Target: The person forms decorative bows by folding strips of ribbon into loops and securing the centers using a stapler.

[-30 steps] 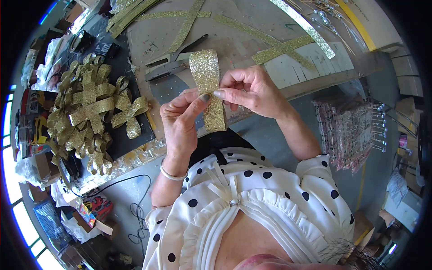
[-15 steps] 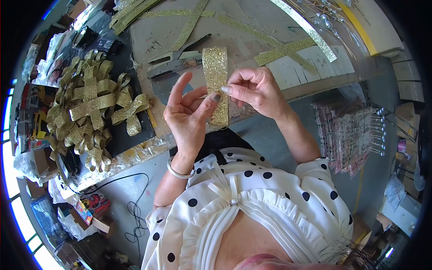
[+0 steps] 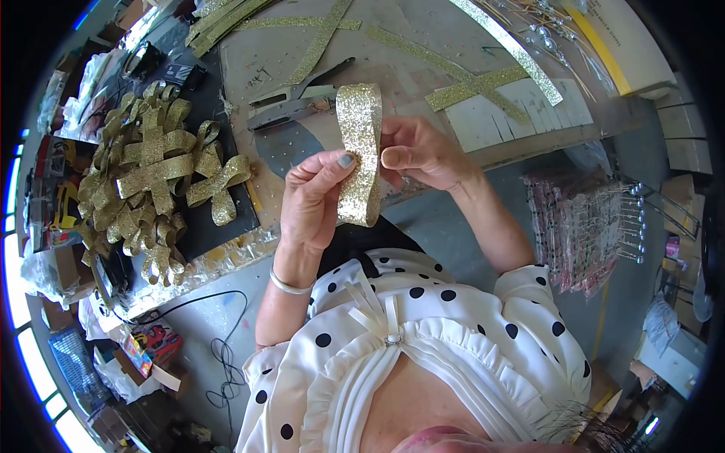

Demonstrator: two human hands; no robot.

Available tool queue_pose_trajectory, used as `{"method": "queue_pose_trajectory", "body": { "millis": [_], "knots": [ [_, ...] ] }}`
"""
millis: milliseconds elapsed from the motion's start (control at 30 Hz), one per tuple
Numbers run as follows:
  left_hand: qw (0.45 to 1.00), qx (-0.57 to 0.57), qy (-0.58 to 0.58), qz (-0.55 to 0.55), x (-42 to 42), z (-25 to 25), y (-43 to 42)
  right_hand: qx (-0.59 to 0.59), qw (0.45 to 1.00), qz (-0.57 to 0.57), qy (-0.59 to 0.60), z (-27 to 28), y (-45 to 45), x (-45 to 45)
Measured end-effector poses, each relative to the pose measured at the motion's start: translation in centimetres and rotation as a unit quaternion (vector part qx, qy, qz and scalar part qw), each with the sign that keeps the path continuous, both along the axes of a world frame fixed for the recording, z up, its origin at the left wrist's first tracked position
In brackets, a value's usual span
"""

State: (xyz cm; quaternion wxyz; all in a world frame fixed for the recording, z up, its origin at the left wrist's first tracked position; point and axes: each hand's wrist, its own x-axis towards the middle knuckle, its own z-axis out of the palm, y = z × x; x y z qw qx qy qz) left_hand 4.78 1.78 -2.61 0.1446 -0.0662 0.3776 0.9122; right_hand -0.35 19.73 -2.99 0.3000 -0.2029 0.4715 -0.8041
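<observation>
A wide gold glitter ribbon (image 3: 359,181), bent into a long loop, is held upright above the table's near edge. My left hand (image 3: 312,189) pinches its middle from the left, thumb in front and fingers curled behind. On the other side my right hand (image 3: 427,155) is closed at the loop's right edge, its thumb beside the edge and fingertips partly hidden behind the ribbon. Just beyond the loop, a dark-handled cutting tool (image 3: 291,113) lies on the table. Flat crossed gold strips (image 3: 483,87) lie farther back.
Finished gold ribbon bows (image 3: 155,162) are heaped on a black board (image 3: 204,249) at left. More gold strips (image 3: 226,26) lie at the far left. Silver-beaded sticks (image 3: 555,45) and a carton (image 3: 623,45) occupy the back right. Wrapped bundles (image 3: 574,234) hang lower right.
The loop has turned and dropped slightly toward me. My left fingers, spread before, have closed around its middle; my right thumb has drawn back from its face to its right edge.
</observation>
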Motion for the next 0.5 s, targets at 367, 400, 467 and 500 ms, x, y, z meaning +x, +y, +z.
{"method": "queue_pose_trajectory", "body": {
  "millis": [367,400,467,500],
  "knots": [
    [0.998,-0.014,-0.019,0.058,-0.1,-0.4,-1.6,-0.038,0.989,0.1,-0.105,-1.2,-2.2,-2.6],
    [0.993,-0.053,0.008,0.11,-0.2,-0.4,-2.0,0.073,0.994,0.06,0.06,-2.1,-2.5,-4.6],
    [0.989,-0.044,0.005,0.144,-0.9,-1.5,-4.1,0.18,0.957,0.024,0.225,-2.7,-3.0,-8.0],
    [0.988,-0.03,0.017,0.153,-1.0,-1.1,-4.8,0.362,0.804,-0.085,0.465,-2.7,-3.3,-9.2]
  ]
}}
